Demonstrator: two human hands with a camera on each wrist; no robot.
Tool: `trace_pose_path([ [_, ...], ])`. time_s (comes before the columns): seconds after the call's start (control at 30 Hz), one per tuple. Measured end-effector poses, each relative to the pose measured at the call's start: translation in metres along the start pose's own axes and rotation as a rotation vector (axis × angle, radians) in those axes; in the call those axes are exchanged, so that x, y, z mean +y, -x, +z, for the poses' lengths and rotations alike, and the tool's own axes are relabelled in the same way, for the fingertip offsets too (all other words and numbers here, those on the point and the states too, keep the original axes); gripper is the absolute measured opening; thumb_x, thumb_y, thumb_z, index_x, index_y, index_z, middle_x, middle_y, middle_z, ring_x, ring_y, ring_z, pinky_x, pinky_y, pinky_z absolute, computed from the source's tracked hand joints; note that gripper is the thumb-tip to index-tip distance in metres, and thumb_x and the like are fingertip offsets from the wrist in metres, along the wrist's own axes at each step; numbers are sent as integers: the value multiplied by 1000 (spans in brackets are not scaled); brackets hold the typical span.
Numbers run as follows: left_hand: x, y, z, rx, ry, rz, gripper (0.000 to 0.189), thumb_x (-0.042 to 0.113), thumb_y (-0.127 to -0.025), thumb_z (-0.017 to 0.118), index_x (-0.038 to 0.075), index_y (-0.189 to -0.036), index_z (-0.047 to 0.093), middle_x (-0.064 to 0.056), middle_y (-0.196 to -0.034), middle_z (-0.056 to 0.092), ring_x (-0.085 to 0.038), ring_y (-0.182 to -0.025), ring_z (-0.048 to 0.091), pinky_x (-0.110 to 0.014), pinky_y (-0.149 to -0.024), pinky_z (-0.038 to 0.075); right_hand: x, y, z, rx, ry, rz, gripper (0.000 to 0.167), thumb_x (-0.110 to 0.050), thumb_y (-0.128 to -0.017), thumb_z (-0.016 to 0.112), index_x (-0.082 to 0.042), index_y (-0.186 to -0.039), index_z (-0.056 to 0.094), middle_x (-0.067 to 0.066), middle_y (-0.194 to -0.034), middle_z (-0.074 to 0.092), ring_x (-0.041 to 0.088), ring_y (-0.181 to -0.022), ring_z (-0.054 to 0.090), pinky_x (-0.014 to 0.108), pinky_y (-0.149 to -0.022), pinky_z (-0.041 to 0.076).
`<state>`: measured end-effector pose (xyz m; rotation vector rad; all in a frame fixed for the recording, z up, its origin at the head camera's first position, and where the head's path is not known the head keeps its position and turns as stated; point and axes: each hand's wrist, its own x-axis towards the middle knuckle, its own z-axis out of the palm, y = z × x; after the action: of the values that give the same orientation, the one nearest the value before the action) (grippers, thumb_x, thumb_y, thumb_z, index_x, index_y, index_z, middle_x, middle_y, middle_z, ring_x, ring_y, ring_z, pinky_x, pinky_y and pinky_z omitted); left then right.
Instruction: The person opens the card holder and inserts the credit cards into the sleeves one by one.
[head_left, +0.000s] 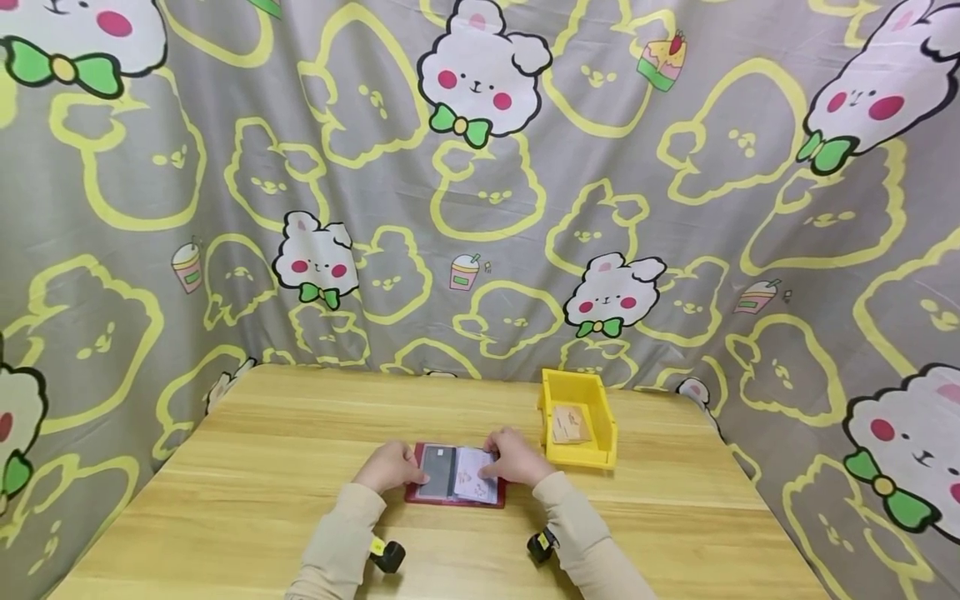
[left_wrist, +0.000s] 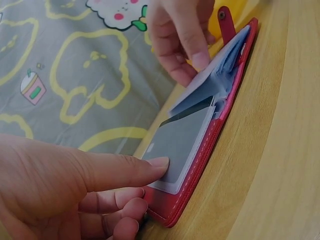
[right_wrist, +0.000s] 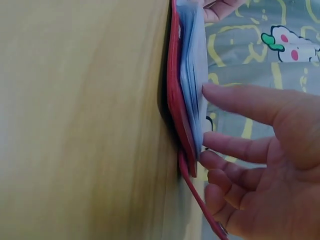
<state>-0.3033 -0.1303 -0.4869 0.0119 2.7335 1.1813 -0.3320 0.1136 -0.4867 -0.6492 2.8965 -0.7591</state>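
A red card holder (head_left: 415, 498) lies spread on the table, its clear plastic sleeves showing. A dark grey card (left_wrist: 176, 145) fills the left sleeve; a pale printed card (head_left: 472, 479) shows on the right side. My left hand (head_left: 392, 467) pinches the holder's left edge, thumb on the sleeve and fingers curled at the red cover. With thumb and fingers, my right hand (head_left: 517, 460) holds the sleeve pages (right_wrist: 192, 75) at their outer edge. Those pages stand fanned a little off the cover. A red snap strap (right_wrist: 197, 192) sticks out from the right side.
A yellow plastic bin (head_left: 573, 457) stands behind and right of my right hand, with a beige printed card (head_left: 570, 423) inside. The wooden table (head_left: 300, 417) ends at a grey patterned curtain (head_left: 405, 317). Each wrist carries a black camera (head_left: 388, 557).
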Motion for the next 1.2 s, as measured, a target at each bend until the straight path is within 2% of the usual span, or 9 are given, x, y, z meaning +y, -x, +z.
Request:
trace_pose_path([
  [0.2,0,-1,0,0,-3,9,32,16,-72,83,8,-64,53,1,-62,47,-15,-60,44,-26,-54,33,-2,18,-3,-30,168,-91,61,-40,-73,82,-4,-119,67,14,-118,61,30,-110,51,44,-93,44],
  [0.37,0,-2,-1,-2,4,-9,31,16,-74,82,8,-66,53,0,-63,48,-15,-61,45,-27,-54,34,-2,25,-4,-80,198,-117,85,-49,-66,85,-6,-134,57,14,-133,53,30,-119,47,47,-99,42],
  [0.47,-1,-2,-1,-2,0,-8,31,16,-73,82,7,-67,53,0,-63,48,-16,-61,45,-27,-54,34,-2,27,-3,-98,182,-103,91,-50,-64,86,-7,-138,53,13,-136,50,28,-120,45,48,-100,41],
  [0.67,0,-1,0,-2,-3,-6,31,16,-73,83,8,-66,53,0,-63,47,-16,-61,45,-27,-54,34,-1,31,0,-84,148,-97,90,-49,-67,85,-7,-139,51,13,-136,50,29,-121,44,49,-102,40],
  [0.9,2,-1,0,-3,-21,7,32,17,-73,83,8,-64,53,2,-60,45,-15,-59,43,-26,-54,32,3,35,-1,-50,60,-115,90,-44,-71,84,0,-140,46,20,-139,48,37,-127,43,54,-105,39],
  [1.1,0,-1,1,-1,-16,23,32,16,-73,83,8,-64,53,1,-61,45,-15,-60,44,-27,-55,33,6,34,-2,-35,-23,-114,90,-40,-73,83,-5,-144,42,19,-142,47,35,-130,42,55,-107,37],
  [1.2,-1,-3,1,-1,0,17,32,16,-73,83,8,-65,53,1,-62,46,-16,-61,44,-27,-55,34,8,33,-1,-30,-46,-147,79,-33,-73,84,-8,-139,49,14,-140,52,33,-129,44,53,-107,37],
])
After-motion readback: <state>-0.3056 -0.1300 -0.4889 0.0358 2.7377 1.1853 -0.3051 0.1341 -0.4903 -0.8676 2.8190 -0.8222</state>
